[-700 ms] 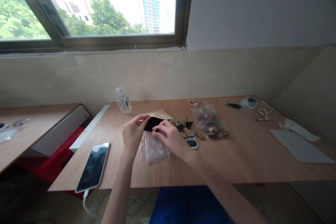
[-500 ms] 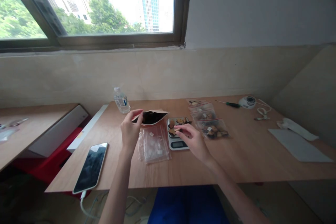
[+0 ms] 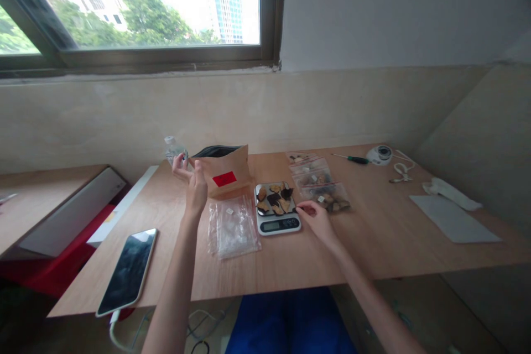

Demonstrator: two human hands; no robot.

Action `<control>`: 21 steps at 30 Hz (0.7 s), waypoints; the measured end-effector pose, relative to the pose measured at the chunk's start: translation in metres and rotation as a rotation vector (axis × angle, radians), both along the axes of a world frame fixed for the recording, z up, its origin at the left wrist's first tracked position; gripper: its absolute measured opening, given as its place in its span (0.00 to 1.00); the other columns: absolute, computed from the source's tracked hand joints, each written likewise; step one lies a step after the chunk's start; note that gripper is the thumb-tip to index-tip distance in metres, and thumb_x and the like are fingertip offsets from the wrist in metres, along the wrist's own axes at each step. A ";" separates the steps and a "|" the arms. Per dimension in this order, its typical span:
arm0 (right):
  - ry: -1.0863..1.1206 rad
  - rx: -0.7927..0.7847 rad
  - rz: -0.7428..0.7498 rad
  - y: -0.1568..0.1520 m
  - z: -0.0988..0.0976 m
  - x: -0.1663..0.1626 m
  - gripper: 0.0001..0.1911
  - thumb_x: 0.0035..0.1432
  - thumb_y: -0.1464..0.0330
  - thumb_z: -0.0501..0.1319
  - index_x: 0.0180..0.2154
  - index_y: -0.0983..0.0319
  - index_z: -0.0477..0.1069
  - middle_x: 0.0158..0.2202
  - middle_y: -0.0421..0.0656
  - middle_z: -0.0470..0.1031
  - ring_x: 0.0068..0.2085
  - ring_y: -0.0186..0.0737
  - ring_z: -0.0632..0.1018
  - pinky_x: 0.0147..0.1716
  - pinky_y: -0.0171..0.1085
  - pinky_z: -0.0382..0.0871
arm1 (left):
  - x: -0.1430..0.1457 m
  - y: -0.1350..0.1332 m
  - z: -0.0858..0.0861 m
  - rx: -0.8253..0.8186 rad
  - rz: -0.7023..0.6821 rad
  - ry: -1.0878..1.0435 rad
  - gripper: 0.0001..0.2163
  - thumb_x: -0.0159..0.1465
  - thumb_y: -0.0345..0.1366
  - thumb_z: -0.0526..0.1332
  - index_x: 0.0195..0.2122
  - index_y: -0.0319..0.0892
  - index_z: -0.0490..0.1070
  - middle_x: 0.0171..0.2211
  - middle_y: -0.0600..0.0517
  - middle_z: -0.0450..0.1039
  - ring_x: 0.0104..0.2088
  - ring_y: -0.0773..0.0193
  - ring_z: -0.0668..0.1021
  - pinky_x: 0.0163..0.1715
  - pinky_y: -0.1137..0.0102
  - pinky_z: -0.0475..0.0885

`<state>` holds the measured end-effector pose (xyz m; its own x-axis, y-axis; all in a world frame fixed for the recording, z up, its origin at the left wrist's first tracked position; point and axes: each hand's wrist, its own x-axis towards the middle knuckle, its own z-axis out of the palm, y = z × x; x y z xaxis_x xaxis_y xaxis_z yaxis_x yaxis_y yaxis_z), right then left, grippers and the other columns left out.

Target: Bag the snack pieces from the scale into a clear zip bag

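Observation:
My left hand [image 3: 193,185] is beside the left edge of a brown kraft paper bag [image 3: 238,171] with a red label, its thumb and fingers apart. The bag stands upright with its mouth open and a dark lining showing. My right hand [image 3: 318,220] has its fingertips pinched together at the right edge of a small white digital scale [image 3: 260,225]; what they hold, if anything, is too small to make out. Several dried brown slices [image 3: 274,199] lie spread on the scale's metal plate. Clear zip bags [image 3: 235,229] lie flat left of the scale.
Filled zip bags [image 3: 332,200] lie in a row right of the scale. A phone [image 3: 128,271] on a cable lies front left, with a water bottle [image 3: 169,146] behind. A screwdriver [image 3: 357,160], a white camera [image 3: 379,155] and a white sheet [image 3: 454,220] are to the right.
The paper bag has gone from tilted in my left hand to standing upright, and that hand's fingers have parted. My right hand has moved from above the plate to the scale's right edge.

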<state>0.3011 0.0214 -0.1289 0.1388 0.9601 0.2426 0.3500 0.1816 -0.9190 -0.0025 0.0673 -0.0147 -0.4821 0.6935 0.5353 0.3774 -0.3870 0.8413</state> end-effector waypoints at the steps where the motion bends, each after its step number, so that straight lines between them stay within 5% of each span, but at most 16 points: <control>1: -0.047 0.014 0.000 0.003 -0.001 -0.002 0.17 0.50 0.54 0.60 0.30 0.63 0.74 0.30 0.46 0.76 0.30 0.41 0.74 0.33 0.40 0.68 | 0.001 -0.004 -0.003 0.011 0.006 -0.005 0.22 0.65 0.45 0.50 0.56 0.45 0.45 0.63 0.40 0.38 0.65 0.57 0.50 0.62 0.60 0.48; 8: -0.239 0.073 -0.031 0.020 -0.005 -0.011 0.17 0.50 0.55 0.60 0.30 0.62 0.73 0.31 0.45 0.72 0.27 0.37 0.69 0.30 0.38 0.66 | 0.011 -0.047 -0.036 -0.008 0.030 0.032 0.21 0.64 0.42 0.53 0.55 0.48 0.47 0.63 0.43 0.41 0.64 0.59 0.52 0.61 0.57 0.51; 12: -0.080 0.026 -0.027 0.016 -0.008 -0.012 0.20 0.46 0.52 0.62 0.31 0.63 0.71 0.28 0.44 0.73 0.26 0.38 0.70 0.29 0.38 0.67 | 0.020 -0.076 -0.065 -0.207 -0.066 0.120 0.12 0.62 0.42 0.54 0.44 0.43 0.62 0.51 0.44 0.61 0.55 0.56 0.66 0.51 0.59 0.66; 17: 0.114 0.004 -0.094 -0.013 -0.005 -0.007 0.21 0.51 0.54 0.60 0.39 0.63 0.70 0.35 0.48 0.75 0.35 0.42 0.74 0.35 0.41 0.69 | 0.043 -0.096 -0.104 -0.483 -0.289 0.135 0.11 0.63 0.42 0.51 0.39 0.42 0.66 0.41 0.46 0.70 0.39 0.59 0.75 0.38 0.63 0.72; 21: 0.188 -0.039 -0.192 -0.049 -0.006 -0.007 0.19 0.55 0.55 0.56 0.40 0.62 0.68 0.36 0.47 0.73 0.34 0.41 0.74 0.34 0.40 0.69 | 0.062 -0.095 -0.122 -0.540 -0.196 0.357 0.15 0.60 0.45 0.55 0.42 0.39 0.66 0.41 0.44 0.69 0.39 0.56 0.74 0.40 0.60 0.70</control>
